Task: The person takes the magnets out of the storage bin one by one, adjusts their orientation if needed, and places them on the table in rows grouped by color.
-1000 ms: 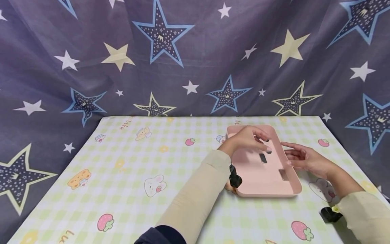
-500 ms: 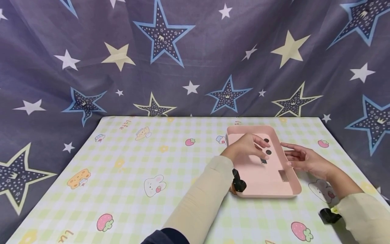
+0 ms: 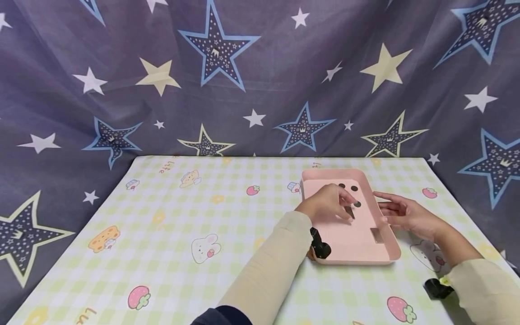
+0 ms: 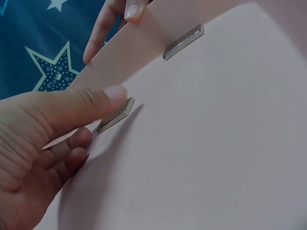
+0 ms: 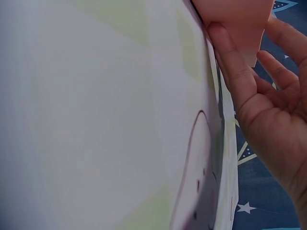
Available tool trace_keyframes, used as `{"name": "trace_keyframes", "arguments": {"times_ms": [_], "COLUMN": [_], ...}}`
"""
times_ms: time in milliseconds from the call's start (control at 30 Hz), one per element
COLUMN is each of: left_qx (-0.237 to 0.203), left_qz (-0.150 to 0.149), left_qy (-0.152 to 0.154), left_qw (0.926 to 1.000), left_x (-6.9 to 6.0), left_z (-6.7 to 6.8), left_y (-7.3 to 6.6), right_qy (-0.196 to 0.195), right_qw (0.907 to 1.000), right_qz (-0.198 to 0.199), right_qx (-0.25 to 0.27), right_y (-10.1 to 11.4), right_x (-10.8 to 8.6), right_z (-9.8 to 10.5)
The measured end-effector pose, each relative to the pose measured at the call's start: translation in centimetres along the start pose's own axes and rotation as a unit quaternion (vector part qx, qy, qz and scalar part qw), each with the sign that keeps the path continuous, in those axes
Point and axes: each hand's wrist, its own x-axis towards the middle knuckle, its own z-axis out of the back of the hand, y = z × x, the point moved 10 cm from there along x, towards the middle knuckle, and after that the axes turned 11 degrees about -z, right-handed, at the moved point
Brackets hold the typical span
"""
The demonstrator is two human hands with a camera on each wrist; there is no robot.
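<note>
My left hand (image 3: 330,201) reaches into a shallow pink tray (image 3: 357,261). Its thumb and forefinger are spread over a small flat silver-grey rectangular block (image 3: 350,212). In the left wrist view, the thumb partly hides that block (image 4: 117,115); whether it touches it I cannot tell. The forefinger's tip is close to a black disc (image 3: 357,204). Farther back in the tray lie two more black discs, one (image 3: 354,188) beside the other (image 3: 342,186). Outside the tray's right wall, my right hand (image 3: 414,217) rests its thumb and fingertips against it, fingers fairly straight.
A second silver-grey rectangular block (image 3: 377,235) lies by the tray's right wall. The tray stands on the right side of a table with a checked, cartoon-printed cloth (image 3: 170,253). A dark curtain with stars (image 3: 260,81) hangs behind the table.
My left hand has moved toward the tray's near side, from over the black discs to over the middle block. All three discs now show. The right hand stays against the wall.
</note>
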Motion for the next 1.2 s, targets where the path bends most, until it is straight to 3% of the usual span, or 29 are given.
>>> {"name": "trace_keyframes", "arguments": {"times_ms": [167, 433, 733, 1033, 1200], "left_qx": [-0.006, 0.064, 0.052, 0.016, 0.002], "left_qz": [-0.001, -0.002, 0.006, 0.034, 0.026], "left_qy": [0.012, 0.024, 0.036, 0.033, 0.029], "left_qw": [0.9999, 0.9977, 0.9980, 0.9987, 0.9993], "left_x": [-0.06, 0.08, 0.05, -0.44, -0.44], "left_z": [-0.53, -0.56, -0.93, -0.88, -0.73], "left_y": [-0.18, -0.26, 0.13, 0.45, 0.26], "right_qy": [0.004, 0.013, 0.011, 0.011, 0.019], "right_qw": [1.0000, 0.9998, 0.9998, 0.9999, 0.9997], "right_qz": [0.005, 0.017, 0.016, 0.012, 0.015], "right_qx": [0.001, 0.002, -0.003, -0.005, 0.001], "right_y": [0.07, 0.25, 0.08, 0.02, -0.01], "right_x": [-0.03, -0.10, -0.08, -0.02, -0.04], "right_z": [-0.01, -0.04, -0.07, -0.07, -0.09]}}
